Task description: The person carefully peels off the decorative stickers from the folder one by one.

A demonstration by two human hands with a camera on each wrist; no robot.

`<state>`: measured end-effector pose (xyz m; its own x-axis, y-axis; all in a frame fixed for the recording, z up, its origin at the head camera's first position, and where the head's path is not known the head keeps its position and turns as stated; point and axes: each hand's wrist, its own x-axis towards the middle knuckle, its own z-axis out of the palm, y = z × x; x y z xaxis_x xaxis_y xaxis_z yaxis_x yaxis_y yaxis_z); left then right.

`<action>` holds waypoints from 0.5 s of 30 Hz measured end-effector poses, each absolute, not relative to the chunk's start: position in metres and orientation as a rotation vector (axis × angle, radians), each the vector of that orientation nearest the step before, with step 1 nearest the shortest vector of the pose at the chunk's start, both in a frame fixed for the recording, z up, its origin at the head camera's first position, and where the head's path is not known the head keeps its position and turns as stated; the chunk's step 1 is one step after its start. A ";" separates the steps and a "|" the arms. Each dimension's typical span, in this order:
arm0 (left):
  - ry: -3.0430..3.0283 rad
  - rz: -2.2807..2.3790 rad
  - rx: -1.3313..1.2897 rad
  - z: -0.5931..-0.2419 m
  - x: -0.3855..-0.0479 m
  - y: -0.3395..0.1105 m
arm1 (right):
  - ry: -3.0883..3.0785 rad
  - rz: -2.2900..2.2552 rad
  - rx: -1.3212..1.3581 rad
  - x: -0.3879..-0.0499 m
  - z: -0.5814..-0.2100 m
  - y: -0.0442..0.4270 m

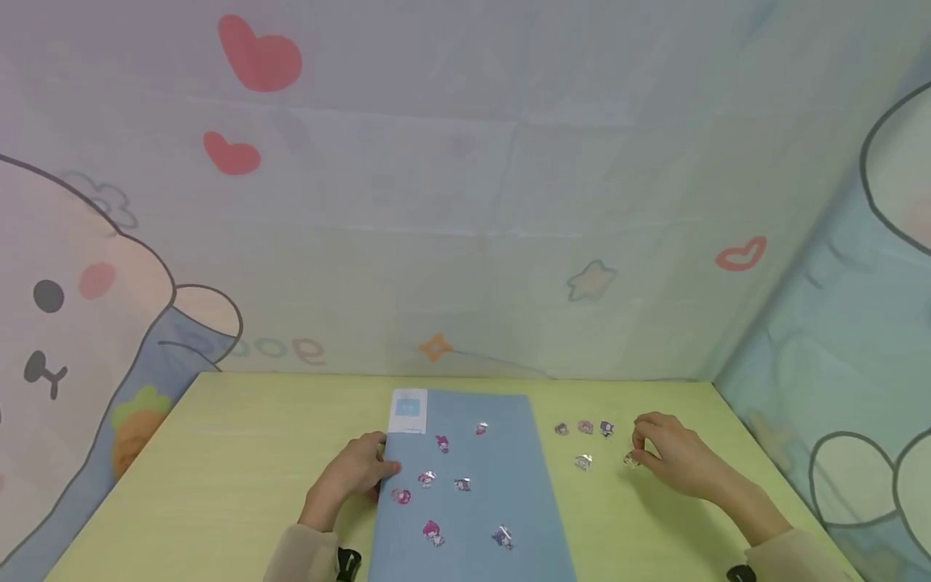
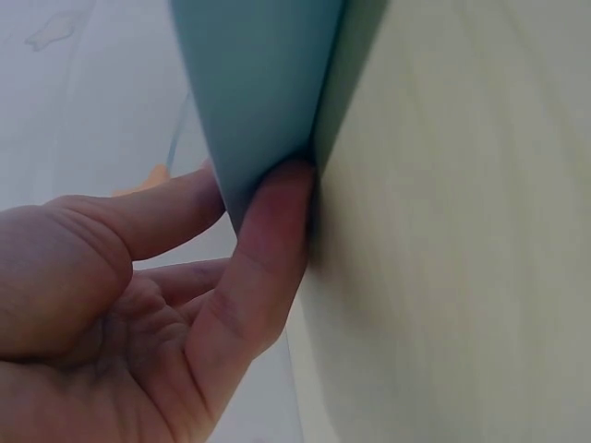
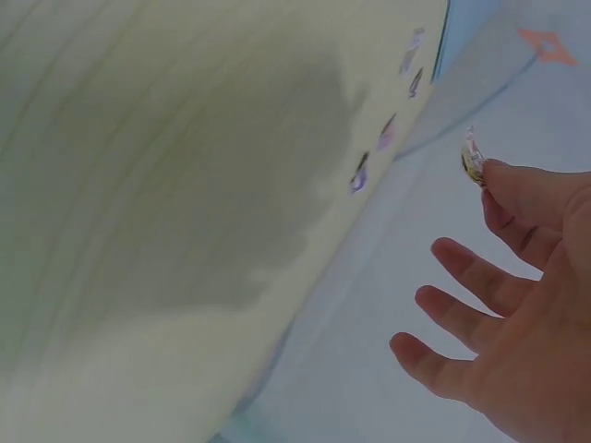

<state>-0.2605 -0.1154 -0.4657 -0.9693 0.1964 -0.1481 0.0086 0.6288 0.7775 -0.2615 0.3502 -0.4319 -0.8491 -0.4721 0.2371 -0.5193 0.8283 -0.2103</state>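
A large flat blue sheet (image 1: 502,477) lies on the table with several small cartoon stickers (image 1: 432,532) on it. At its left edge, my left hand (image 1: 351,469) pinches the sheet, thumb on top and fingers underneath; the left wrist view shows the blue sheet (image 2: 263,83) between them. Over the table to the right, my right hand (image 1: 680,457) pinches a small shiny sticker (image 3: 472,166) between thumb and index finger. Its other fingers are spread apart in the right wrist view. Between the sheet and this hand lie several loose stickers (image 1: 585,427).
The table (image 1: 247,453) is pale yellow. A white label (image 1: 408,412) marks the sheet's top left corner. Behind the table hangs a printed cloth (image 1: 451,202) with hearts and cartoon animals, and it continues along the right side.
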 end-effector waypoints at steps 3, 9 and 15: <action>2.634 1.250 0.170 -0.466 -0.261 -0.116 | -2.888 0.398 0.755 -0.264 -0.437 0.355; 2.636 1.262 0.173 -0.466 -0.261 -0.116 | -2.948 0.395 0.748 -0.275 -0.448 0.356; 2.629 1.275 0.185 -0.465 -0.261 -0.114 | -2.993 0.341 0.689 -0.285 -0.455 0.354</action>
